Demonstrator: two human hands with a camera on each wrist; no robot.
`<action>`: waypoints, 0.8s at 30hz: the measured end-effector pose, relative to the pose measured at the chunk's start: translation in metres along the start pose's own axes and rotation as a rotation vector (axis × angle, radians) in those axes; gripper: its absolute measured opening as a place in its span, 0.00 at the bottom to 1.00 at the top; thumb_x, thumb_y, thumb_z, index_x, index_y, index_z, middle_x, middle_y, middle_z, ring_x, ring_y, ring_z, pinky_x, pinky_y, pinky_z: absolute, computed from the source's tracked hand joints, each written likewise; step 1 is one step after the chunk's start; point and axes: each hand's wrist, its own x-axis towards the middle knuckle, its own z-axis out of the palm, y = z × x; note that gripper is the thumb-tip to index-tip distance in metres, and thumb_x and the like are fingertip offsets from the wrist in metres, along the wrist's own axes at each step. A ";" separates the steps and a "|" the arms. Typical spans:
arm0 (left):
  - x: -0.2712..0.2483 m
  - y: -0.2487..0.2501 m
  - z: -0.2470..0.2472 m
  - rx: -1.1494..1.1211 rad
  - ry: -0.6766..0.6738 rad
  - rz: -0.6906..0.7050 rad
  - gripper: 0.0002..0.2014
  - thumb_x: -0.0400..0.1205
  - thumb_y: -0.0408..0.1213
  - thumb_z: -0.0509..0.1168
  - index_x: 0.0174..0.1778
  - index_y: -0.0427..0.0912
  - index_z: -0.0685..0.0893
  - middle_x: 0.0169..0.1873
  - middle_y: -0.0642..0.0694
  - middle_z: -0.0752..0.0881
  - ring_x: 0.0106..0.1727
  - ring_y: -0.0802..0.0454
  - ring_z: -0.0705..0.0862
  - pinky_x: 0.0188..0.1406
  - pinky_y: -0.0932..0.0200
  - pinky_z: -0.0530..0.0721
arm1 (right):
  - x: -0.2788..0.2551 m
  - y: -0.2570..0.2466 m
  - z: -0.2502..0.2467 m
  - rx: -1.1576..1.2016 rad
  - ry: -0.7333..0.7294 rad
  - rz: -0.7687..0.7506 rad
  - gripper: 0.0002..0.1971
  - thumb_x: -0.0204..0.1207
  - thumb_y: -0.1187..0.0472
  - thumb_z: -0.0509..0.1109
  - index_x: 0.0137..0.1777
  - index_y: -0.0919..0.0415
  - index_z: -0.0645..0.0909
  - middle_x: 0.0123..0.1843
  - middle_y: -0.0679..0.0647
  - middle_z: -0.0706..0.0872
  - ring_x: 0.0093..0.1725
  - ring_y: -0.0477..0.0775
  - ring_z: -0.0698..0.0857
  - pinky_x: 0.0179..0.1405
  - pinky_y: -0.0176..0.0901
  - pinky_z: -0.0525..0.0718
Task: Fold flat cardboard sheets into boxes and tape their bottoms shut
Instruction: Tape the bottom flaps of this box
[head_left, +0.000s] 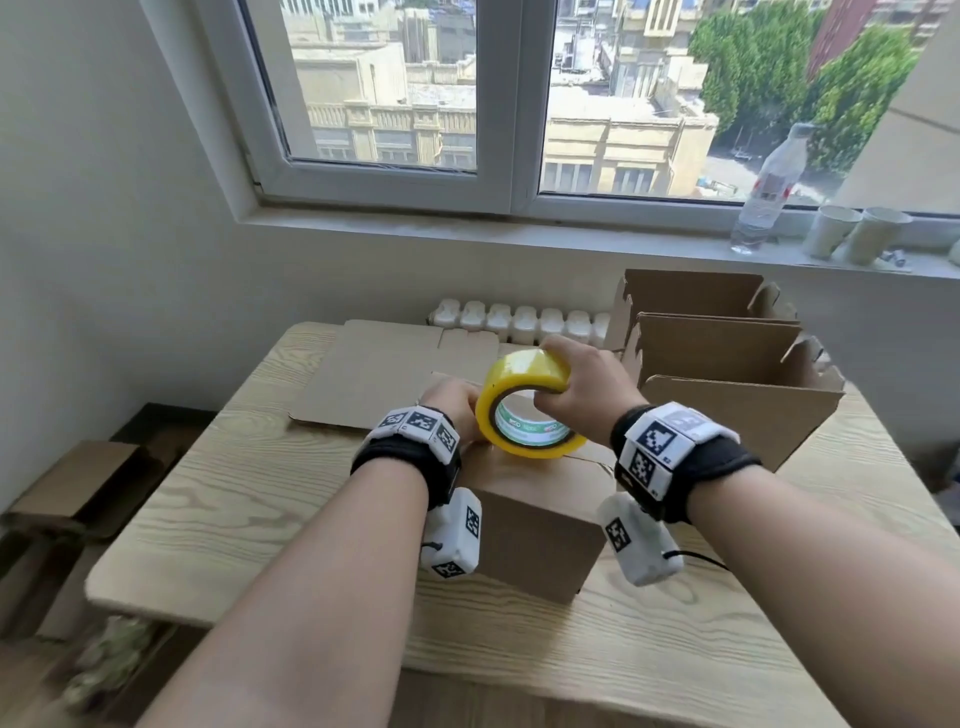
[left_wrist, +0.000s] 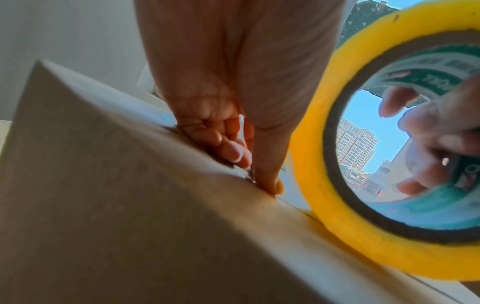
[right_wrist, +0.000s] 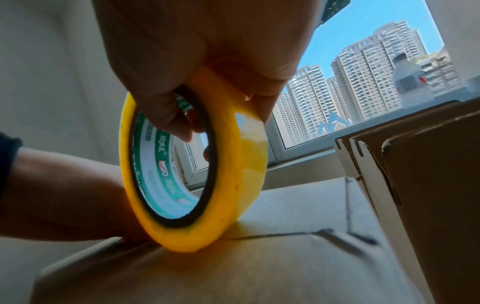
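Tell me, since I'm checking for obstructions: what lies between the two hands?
Only the yellow tape roll, gripped by the right hand, beside the left hand on the brown cardboard box; head view.

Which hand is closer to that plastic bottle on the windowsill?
Right. The right hand grips the tape roll, on the plastic bottle's side; the left hand lies beyond the roll.

We are looking across a pale wood-grain tabletop (head_left: 218, 519) standing against a white wall (head_left: 104, 208). Daylight is pouring through a white-framed window (head_left: 511, 130) showing buildings and trees. A plastic bottle (head_left: 769, 192) and two paper cups (head_left: 852, 234) are sitting on the sill (head_left: 519, 236); a white radiator (head_left: 519, 319) is peeking out below.
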 end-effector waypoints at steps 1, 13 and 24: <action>-0.001 0.000 0.001 -0.007 0.009 0.004 0.10 0.71 0.33 0.72 0.24 0.42 0.81 0.34 0.44 0.89 0.37 0.47 0.83 0.44 0.53 0.86 | 0.001 -0.001 -0.001 -0.042 -0.010 -0.009 0.18 0.70 0.57 0.71 0.61 0.48 0.76 0.46 0.52 0.83 0.46 0.57 0.81 0.46 0.48 0.81; -0.008 0.001 -0.001 -0.083 0.025 -0.055 0.12 0.71 0.31 0.70 0.22 0.44 0.79 0.33 0.42 0.88 0.35 0.45 0.80 0.39 0.57 0.80 | 0.003 -0.012 -0.007 -0.335 -0.071 -0.054 0.15 0.73 0.59 0.65 0.60 0.49 0.74 0.50 0.53 0.84 0.48 0.58 0.80 0.43 0.46 0.77; -0.009 0.001 -0.003 -0.002 -0.002 -0.030 0.08 0.74 0.42 0.77 0.37 0.46 0.85 0.37 0.52 0.84 0.44 0.54 0.83 0.44 0.60 0.79 | -0.005 -0.021 -0.033 -0.624 -0.172 -0.124 0.08 0.73 0.61 0.64 0.42 0.51 0.66 0.32 0.44 0.68 0.39 0.55 0.74 0.38 0.43 0.71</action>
